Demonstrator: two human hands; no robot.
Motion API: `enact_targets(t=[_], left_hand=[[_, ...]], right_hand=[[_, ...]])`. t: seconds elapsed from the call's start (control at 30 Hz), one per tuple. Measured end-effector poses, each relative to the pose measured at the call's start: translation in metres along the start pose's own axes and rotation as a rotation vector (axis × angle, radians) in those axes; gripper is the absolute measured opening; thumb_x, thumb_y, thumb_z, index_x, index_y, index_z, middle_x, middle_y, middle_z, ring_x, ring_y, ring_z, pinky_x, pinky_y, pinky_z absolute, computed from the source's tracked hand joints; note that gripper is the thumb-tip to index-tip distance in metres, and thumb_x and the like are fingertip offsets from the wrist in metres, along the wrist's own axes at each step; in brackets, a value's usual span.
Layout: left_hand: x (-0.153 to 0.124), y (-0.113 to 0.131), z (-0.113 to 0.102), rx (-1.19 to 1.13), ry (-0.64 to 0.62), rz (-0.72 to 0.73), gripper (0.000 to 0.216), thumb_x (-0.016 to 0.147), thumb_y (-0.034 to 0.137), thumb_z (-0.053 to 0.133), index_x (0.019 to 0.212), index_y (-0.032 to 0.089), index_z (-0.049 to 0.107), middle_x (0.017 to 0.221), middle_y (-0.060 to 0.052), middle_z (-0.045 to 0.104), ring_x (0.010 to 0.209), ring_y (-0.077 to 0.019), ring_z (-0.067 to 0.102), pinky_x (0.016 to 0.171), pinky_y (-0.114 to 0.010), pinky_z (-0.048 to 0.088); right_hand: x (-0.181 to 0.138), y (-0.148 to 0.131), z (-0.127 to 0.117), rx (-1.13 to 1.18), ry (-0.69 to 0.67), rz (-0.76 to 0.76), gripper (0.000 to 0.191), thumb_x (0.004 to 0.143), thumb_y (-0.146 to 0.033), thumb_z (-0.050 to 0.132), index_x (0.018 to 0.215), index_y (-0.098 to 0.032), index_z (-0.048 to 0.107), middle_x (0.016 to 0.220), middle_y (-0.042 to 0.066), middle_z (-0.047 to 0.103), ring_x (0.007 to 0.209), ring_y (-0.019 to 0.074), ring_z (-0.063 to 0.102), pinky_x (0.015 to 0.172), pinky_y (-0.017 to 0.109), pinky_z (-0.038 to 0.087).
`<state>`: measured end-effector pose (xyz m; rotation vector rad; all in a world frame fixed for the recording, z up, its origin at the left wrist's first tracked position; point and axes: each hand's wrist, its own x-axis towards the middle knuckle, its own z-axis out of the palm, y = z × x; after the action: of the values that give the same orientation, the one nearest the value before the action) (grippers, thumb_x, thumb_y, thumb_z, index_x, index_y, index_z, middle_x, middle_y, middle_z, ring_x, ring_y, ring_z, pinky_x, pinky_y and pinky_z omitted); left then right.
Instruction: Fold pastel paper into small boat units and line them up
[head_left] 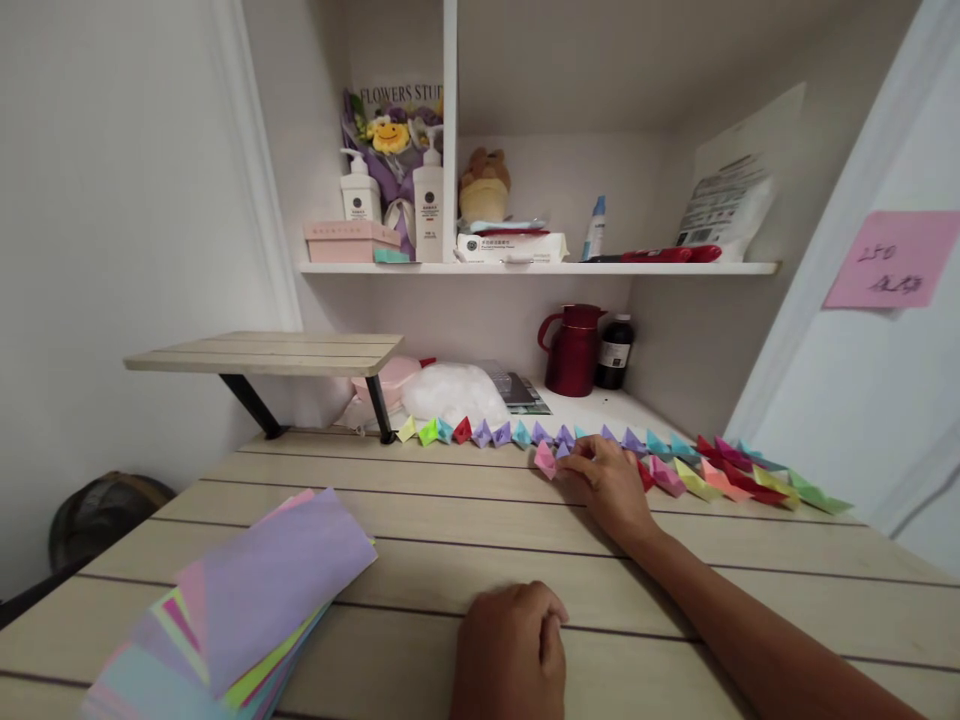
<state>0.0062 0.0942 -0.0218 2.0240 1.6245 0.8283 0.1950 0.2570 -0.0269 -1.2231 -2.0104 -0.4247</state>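
My right hand [604, 490] reaches to the back of the table, its thumb and fingertips pinched at the right end of a small pink folded paper boat [546, 460]. A purple paper boat is partly hidden behind those fingers. Running along the table's back edge is a row of folded boats in several colours, among them a red boat [463, 430] and a lime green boat [428, 432]. To the right of my hand, a second row includes a yellow boat [695, 481]. My left hand [511, 650] rests closed on the near middle of the table, nothing visible in it.
Fanned coloured paper sheets [277, 590] lie at the left of the slatted table [420, 560]. A small raised shelf [270, 352] stands at the back left. Behind the boats are a white plastic bag [454, 393], a red jug [574, 352] and a dark bottle [615, 353].
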Motion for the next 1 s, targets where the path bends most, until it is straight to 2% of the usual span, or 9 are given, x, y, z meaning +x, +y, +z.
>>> enact_targets(t=[0.53,0.9,1.0], left_hand=[[-0.001,-0.002,0.006,0.049,-0.02,-0.012,0.03,0.076,0.01,0.046,0.085,0.025,0.069,0.084,0.0,0.072,0.08,-0.0196,0.063,0.073,-0.032,0.038],[-0.002,-0.002,0.005,0.039,0.0,-0.004,0.03,0.075,0.009,0.046,0.084,0.025,0.069,0.08,0.001,0.071,0.078,-0.0187,0.062,0.071,-0.03,0.036],[-0.002,-0.002,0.003,0.034,-0.004,0.002,0.029,0.075,0.009,0.045,0.083,0.025,0.069,0.075,0.001,0.069,0.072,-0.0174,0.06,0.067,-0.029,0.035]], right_hand=[[0.001,0.007,0.01,-0.016,-0.035,0.01,0.015,0.086,-0.031,0.059,0.085,-0.03,0.074,0.099,0.003,0.061,0.093,0.0235,0.053,0.077,0.036,0.03],[-0.001,0.003,0.007,0.01,-0.018,0.03,0.019,0.086,-0.032,0.056,0.095,-0.028,0.072,0.099,0.006,0.061,0.095,0.0251,0.055,0.078,0.038,0.034],[0.0,0.003,0.0,0.083,0.012,0.121,0.026,0.09,-0.036,0.049,0.101,-0.026,0.07,0.096,0.006,0.061,0.089,0.0223,0.057,0.076,0.034,0.039]])
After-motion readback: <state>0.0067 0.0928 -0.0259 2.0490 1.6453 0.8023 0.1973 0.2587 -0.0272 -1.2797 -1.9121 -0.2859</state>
